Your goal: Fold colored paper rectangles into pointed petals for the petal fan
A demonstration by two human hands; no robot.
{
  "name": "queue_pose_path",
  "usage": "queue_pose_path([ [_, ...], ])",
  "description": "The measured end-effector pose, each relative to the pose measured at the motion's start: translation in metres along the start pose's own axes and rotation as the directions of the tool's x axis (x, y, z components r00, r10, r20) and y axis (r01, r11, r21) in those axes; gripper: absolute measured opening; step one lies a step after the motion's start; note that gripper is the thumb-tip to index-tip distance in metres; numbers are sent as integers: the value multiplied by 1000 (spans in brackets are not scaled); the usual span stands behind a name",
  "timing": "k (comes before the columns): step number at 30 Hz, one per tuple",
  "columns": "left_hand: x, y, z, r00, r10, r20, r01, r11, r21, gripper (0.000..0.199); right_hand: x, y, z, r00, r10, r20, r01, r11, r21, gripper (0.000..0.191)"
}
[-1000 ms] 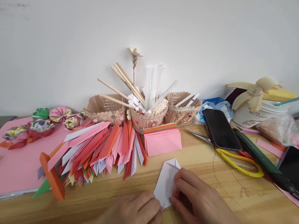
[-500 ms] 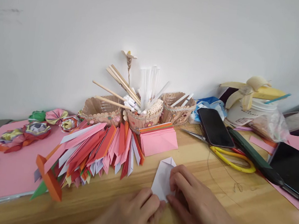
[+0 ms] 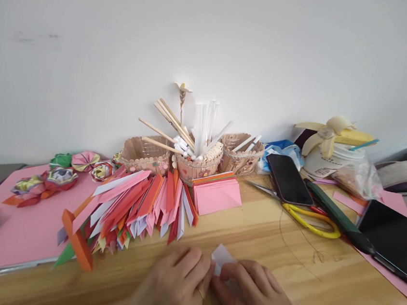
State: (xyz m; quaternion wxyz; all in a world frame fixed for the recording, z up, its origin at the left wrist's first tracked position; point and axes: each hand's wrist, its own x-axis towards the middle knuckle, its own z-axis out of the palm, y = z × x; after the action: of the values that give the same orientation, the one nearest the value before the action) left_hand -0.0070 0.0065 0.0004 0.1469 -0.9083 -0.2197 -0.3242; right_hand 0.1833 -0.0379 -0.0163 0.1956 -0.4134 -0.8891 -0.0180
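A small white sheet of paper (image 3: 221, 257) lies on the wooden table, mostly covered by my hands. My left hand (image 3: 180, 283) has its fingers curled and pressed at the paper's left edge; a ring shows on one finger. On the other side, my right hand (image 3: 252, 293) pinches the paper, fingers bent over its lower part. Both hands sit side by side, nearly touching. Beyond them stands a stack of pink paper slips (image 3: 218, 198), and to the left is a pile of folded coloured paper pieces (image 3: 140, 204).
Three small wooden baskets (image 3: 239, 158) by the wall hold sticks and clear tubes. Yellow-handled scissors (image 3: 310, 222), a phone (image 3: 290, 178), a green tool (image 3: 338, 215) and a black tablet-like device (image 3: 389, 235) lie right. Paper flowers (image 3: 61, 176) rest on a pink sheet (image 3: 7, 248).
The paper has moved nearer to me and is now more covered. My right hand has come down beside the left, and the camera view has shifted slightly.
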Motion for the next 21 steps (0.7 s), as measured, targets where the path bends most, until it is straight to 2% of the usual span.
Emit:
queue_pose_path([
  [2, -3, 3, 1, 999, -41, -23, 41, 999, -27, 27, -4, -4, 9, 993, 65, -103, -68, 997, -25, 23],
  [3, -4, 5, 2, 997, -70, -30, 69, 997, -45, 27, -4, -3, 7, 993, 65, -100, -64, 998, 16, 21],
  [5, -6, 8, 5, 994, -107, -31, 104, 991, -82, 27, 3, 1, -8, 996, 74, 40, -80, 981, 178, 15],
  [6, -6, 9, 7, 993, -115, -36, 112, 989, -96, 26, 9, 5, -18, 989, 127, 82, -142, 964, 226, 14],
  [8, -7, 10, 8, 994, -104, -40, 100, 989, -107, 24, 22, 13, -35, 967, 244, 75, -255, 933, 255, 15],
  [10, -8, 8, 7, 998, -63, -21, 61, 994, -95, 24, 35, 19, -42, 919, 346, 189, -386, 886, 257, 8],
  [12, -8, 4, 3, 1000, 4, 0, -4, 998, -68, 26, 44, 22, -40, 871, 401, 283, -469, 850, 240, 8],
  [14, -7, -1, -2, 998, 61, 34, -60, 997, -38, 27, 48, 22, -34, 849, 428, 310, -503, 834, 226, 13],
  [21, -5, -13, -10, 975, 127, 185, -130, 991, 4, 31, 44, 22, -25, 841, 467, 274, -528, 820, 222, 20],
])
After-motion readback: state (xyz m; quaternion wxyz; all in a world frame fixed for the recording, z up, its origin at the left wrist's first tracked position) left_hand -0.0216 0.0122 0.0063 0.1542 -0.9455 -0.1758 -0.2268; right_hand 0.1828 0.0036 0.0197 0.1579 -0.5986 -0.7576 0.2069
